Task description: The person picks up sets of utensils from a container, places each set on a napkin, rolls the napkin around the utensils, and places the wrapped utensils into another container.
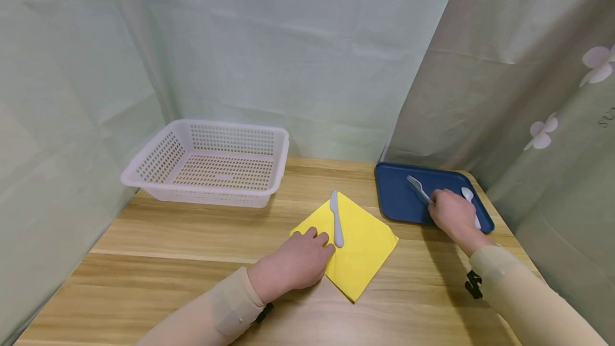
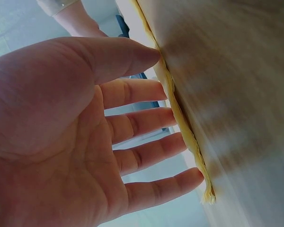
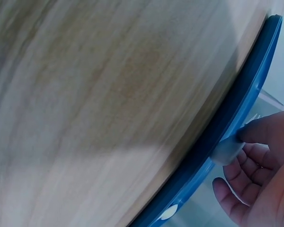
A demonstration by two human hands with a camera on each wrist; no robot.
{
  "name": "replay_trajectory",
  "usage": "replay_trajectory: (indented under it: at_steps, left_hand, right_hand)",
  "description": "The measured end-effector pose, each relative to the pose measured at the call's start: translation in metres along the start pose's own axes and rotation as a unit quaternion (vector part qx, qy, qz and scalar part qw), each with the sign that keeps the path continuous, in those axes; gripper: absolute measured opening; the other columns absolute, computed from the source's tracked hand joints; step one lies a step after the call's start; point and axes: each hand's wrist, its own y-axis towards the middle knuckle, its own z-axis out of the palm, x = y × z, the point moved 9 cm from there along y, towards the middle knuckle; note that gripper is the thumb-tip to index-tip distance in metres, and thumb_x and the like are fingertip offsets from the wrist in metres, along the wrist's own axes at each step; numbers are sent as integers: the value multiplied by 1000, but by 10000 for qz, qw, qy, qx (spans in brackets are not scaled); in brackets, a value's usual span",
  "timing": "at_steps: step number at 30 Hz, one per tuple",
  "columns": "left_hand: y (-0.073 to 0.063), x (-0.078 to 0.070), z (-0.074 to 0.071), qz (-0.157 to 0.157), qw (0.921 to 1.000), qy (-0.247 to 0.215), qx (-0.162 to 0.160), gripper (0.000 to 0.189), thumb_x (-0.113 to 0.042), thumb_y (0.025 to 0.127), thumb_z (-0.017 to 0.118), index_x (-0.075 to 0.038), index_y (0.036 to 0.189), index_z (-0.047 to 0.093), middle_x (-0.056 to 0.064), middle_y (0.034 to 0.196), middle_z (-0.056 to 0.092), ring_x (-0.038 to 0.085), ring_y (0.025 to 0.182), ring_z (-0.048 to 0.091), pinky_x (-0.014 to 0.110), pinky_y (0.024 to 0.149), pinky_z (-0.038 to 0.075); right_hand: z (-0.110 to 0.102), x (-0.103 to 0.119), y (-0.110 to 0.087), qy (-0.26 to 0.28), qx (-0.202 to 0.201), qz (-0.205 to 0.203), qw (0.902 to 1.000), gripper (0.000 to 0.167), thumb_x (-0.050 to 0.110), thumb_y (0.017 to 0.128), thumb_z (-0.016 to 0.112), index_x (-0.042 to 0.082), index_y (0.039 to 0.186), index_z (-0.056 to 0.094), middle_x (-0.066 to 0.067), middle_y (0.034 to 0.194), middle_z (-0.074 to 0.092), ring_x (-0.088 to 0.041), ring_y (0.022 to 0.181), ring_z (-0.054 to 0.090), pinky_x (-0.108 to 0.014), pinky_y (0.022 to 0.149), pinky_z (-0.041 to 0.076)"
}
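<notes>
A yellow napkin (image 1: 362, 250) lies flat on the wooden table, with a pale plastic knife (image 1: 337, 220) on top of it. The fingertips of my left hand (image 1: 300, 260) rest on the napkin's left side, beside the knife; in the left wrist view the left hand (image 2: 85, 123) has its fingers spread along the napkin edge (image 2: 187, 127). Over the blue tray (image 1: 399, 196) at the right, my right hand (image 1: 454, 212) pinches the handle of a fork (image 1: 419, 187) between thumb and fingers. A white spoon (image 1: 467, 194) lies on the tray, partly hidden behind that hand.
A white perforated plastic basket (image 1: 211, 196) stands at the back left of the table (image 1: 158, 260). Grey-green curtains (image 1: 288, 57) hang behind and along both sides. The tray sits near the table's right edge.
</notes>
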Motion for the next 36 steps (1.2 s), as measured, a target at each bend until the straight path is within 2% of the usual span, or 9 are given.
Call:
replay_trajectory:
  at_steps: [12, 20, 26, 36]
  left_hand:
    - [-1, 0, -2, -29, 10000, -19, -61, 16, -24, 104, 69, -15, 116, 74, 3, 104, 63, 24, 95, 57, 42, 69, 53]
    - [-2, -1, -4, -20, 10000, -21, -92, 15, -23, 103, 69, -15, 114, 74, 2, 103, 63, 24, 94, 57, 41, 68, 52]
    - [-1, -1, -4, -15, 10000, -31, -50, 15, -24, 104, 69, -15, 115, 74, 2, 104, 63, 24, 93, 57, 41, 68, 52]
    - [0, 0, 0, -23, 10000, -48, 11, 17, -24, 104, 69, -15, 117, 74, 2, 105, 63, 24, 95, 57, 41, 69, 52]
  right_hand:
    - [-1, 4, -1, 25, -18, 63, 10000, 14, 10, 100, 69, -2, 105, 73, -13, 86, 65, -32, 75, 60, -55, 68, 52]
    - [-6, 17, -5, 111, -245, -115, 9996, 18, 9, 99, 68, -3, 110, 76, -15, 91, 71, -33, 76, 64, -56, 69, 54]
    - [-8, 25, -9, 111, -393, -245, 9989, 16, 9, 99, 69, -2, 108, 76, -14, 90, 72, -33, 75, 66, -56, 70, 54]
    - [-10, 33, -9, 194, -485, -168, 9985, 13, 9, 99, 71, -1, 105, 75, -13, 89, 69, -30, 73, 62, -52, 67, 53]
